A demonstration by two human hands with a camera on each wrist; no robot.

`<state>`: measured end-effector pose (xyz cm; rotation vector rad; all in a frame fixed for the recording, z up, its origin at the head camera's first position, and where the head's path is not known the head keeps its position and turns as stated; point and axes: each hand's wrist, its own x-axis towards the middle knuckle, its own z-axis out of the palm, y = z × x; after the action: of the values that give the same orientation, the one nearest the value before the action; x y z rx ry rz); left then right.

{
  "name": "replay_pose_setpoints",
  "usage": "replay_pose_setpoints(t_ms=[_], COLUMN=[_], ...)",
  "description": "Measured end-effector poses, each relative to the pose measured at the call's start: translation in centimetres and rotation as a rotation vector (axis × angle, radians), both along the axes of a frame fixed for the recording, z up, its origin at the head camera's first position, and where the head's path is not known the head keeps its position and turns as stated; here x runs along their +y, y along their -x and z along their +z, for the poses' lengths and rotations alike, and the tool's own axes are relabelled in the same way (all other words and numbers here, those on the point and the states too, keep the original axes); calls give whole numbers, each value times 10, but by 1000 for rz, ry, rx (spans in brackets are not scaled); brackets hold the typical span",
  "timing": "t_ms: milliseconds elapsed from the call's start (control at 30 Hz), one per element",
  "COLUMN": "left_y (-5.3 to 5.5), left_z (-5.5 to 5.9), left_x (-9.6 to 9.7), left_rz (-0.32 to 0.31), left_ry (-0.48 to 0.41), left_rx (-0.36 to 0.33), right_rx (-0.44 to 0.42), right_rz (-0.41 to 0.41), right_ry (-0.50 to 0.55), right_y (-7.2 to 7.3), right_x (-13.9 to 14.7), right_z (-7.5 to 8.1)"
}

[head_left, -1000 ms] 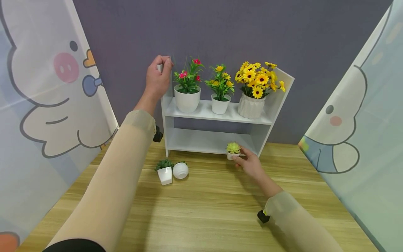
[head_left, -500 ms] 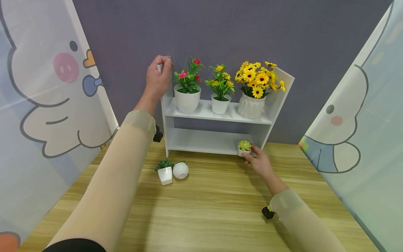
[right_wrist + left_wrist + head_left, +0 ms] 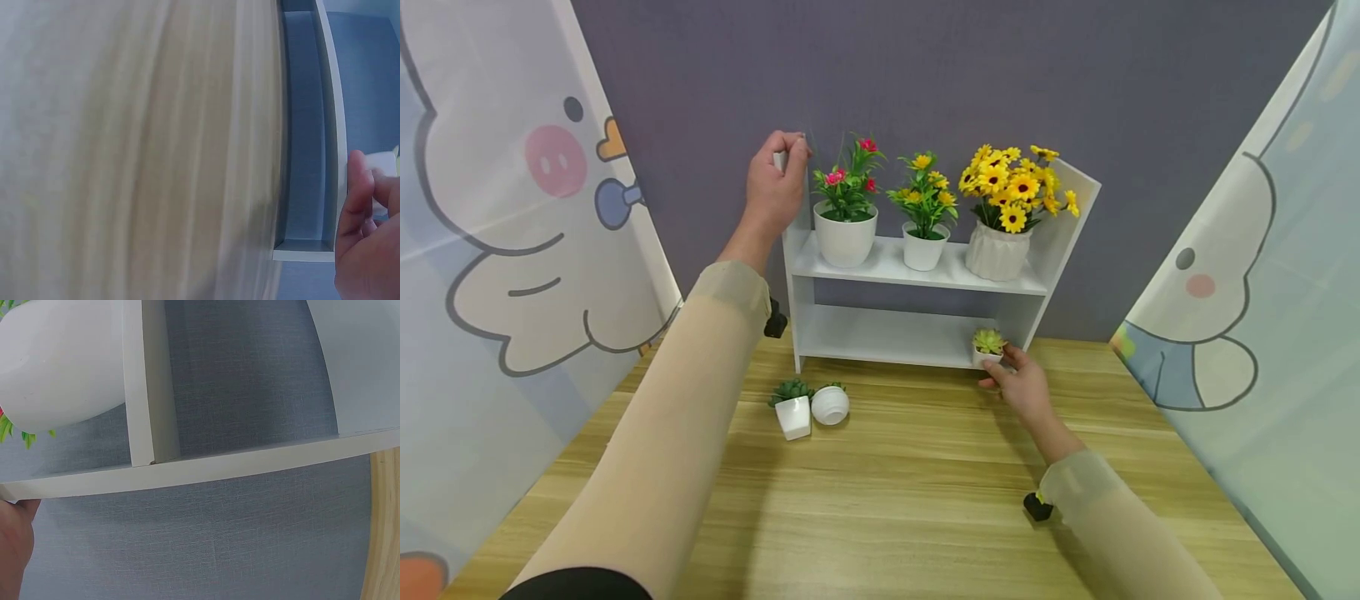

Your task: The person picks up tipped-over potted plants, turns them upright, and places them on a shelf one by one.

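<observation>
My right hand pinches a small light-green succulent in a white pot between thumb and fingers, at the right end of the lower shelf's front edge. Whether the pot's base rests on the board cannot be told. In the right wrist view my fingers partly hide the pot. My left hand grips the top of the left side panel of the white two-tier shelf. Only a bit of that hand shows in the left wrist view, beside the panel.
On the upper tier stand a red-flowered pot plant, a smaller yellow-flowered one and a ribbed pot of yellow daisies. Two small succulents, in a square pot and a round pot, lie tipped on the wooden table.
My right hand has carried the potted succulent to the right and slightly back, toward the lower shelf's right end. My left hand keeps its grip on the panel.
</observation>
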<state>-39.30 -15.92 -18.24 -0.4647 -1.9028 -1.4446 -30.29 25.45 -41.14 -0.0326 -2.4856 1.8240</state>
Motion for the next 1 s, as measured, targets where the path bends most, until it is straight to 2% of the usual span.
replay_pose_setpoints(t_ms=[300,667,1000], left_y=[0,1,0], left_z=[0,0,0], left_x=[0,0,1], left_rz=[-25,-17,-15], left_ry=[-17,-18,-18], left_rx=[10,6,8], right_rx=[27,35,41], right_rz=[-74,-130,-139], right_ry=[-15,-21,-28], right_y=[1,1,2], right_x=[-2,-6,-8], right_z=[-6,-6,-5])
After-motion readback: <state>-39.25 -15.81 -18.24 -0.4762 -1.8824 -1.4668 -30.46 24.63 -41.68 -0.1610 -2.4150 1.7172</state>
